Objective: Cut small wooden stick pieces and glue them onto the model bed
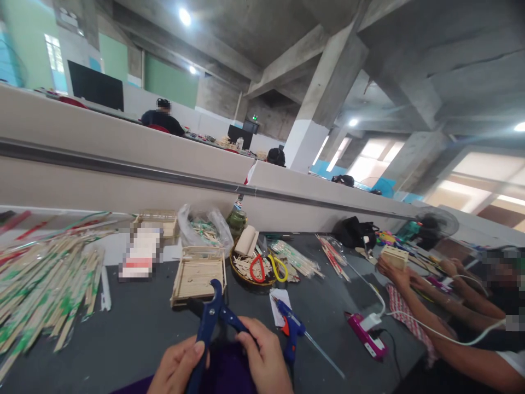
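blue cutters [211, 320] sit in both hands, near the bottom edge. the left hand [177, 368] curls around one handle and the right hand [264, 358] closes on the other, so both hands grip tight. the curved top of the cutters looks open, with no stick in it that i can see. just past it on the dark table [135, 323] lies a small stick tray [198, 274], looking built. many loose sticks [43, 290] wait on the left, uncut. a blue glue gun [292, 328] lies to the right.
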### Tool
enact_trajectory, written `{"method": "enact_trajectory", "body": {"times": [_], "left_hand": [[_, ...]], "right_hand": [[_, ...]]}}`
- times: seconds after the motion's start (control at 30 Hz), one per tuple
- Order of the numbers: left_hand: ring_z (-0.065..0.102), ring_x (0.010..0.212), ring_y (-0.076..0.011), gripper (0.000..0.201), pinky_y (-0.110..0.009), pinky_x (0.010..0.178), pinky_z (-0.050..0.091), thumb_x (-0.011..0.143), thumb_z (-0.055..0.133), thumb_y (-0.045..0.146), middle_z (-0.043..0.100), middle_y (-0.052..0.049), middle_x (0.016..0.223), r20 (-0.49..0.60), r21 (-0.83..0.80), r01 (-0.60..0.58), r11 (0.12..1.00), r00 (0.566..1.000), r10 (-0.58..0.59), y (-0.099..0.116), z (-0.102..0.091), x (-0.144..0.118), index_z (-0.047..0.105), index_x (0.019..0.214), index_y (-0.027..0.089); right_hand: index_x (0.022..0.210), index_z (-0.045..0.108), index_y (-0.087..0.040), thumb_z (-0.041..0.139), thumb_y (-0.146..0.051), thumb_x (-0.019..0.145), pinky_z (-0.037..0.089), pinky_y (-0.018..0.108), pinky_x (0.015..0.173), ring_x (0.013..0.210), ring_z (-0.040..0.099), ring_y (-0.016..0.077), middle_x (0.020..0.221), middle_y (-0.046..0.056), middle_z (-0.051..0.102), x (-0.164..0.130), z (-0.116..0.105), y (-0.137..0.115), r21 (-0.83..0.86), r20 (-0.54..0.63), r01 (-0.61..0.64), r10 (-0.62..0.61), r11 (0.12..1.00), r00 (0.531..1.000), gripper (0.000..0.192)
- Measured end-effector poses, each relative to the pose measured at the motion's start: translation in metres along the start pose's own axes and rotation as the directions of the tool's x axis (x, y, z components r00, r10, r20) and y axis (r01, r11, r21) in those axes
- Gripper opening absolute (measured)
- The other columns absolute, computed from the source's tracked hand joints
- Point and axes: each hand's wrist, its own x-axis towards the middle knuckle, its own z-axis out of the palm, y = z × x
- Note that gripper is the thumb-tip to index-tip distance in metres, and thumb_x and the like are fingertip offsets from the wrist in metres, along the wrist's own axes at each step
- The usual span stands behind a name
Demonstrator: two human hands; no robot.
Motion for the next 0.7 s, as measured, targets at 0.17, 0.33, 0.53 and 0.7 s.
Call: {"method": "enact_trajectory", "body": {"times": [0.17,0.33,0.53,0.7], "left_hand": [[0.024,0.047,-0.0101,0.058,-0.021,0.045,0.021,0.072,0.059,0.076,0.029,0.009,0.048,-0.063,-0.105,0.139,0.985,0.987,-0.147,-0.019,-0.005,0.018,0.055,0.058,0.020],[0.016,0.043,-0.0074,0.052,-0.019,0.043,0.013,0.063,0.071,0.071,0.025,0.013,0.048,0.030,-0.223,0.245,0.943,0.969,-0.245,-0.023,-0.013,0.029,0.056,0.066,0.021],[0.033,0.053,-0.0106,0.055,-0.023,0.051,0.028,0.065,0.072,0.070,0.042,0.006,0.055,0.115,-0.163,0.204,0.965,0.976,-0.187,-0.022,0.003,0.018,0.057,0.060,0.018],[0.029,0.054,-0.0122,0.043,-0.024,0.053,0.023,0.075,0.066,0.059,0.032,0.009,0.054,0.046,0.236,0.052,0.970,0.997,-0.064,-0.009,0.002,0.010,0.059,0.062,0.018]], "right_hand": [[0.108,0.073,-0.030,0.041,-0.045,0.099,0.051,0.028,0.074,0.081,0.070,0.0217,0.086,0.003,0.073,-0.019,-0.023,0.034,-0.179,-0.070,-0.065,0.053,0.982,0.996,0.037],[0.105,0.074,-0.029,0.041,-0.048,0.097,0.055,0.028,0.071,0.079,0.073,0.0225,0.090,0.005,0.075,-0.035,-0.035,0.057,-0.273,-0.179,-0.092,0.044,0.958,0.983,0.039],[0.116,0.072,-0.028,0.044,-0.043,0.099,0.056,0.024,0.070,0.077,0.072,0.0196,0.091,0.006,0.075,-0.038,-0.021,0.063,-0.119,-0.045,-0.069,0.064,0.990,0.997,0.036],[0.113,0.072,-0.031,0.043,-0.046,0.099,0.055,0.027,0.078,0.088,0.072,0.0222,0.095,0.006,0.075,-0.043,-0.006,0.055,-0.158,-0.143,-0.001,-0.022,0.987,0.989,0.036]]}}
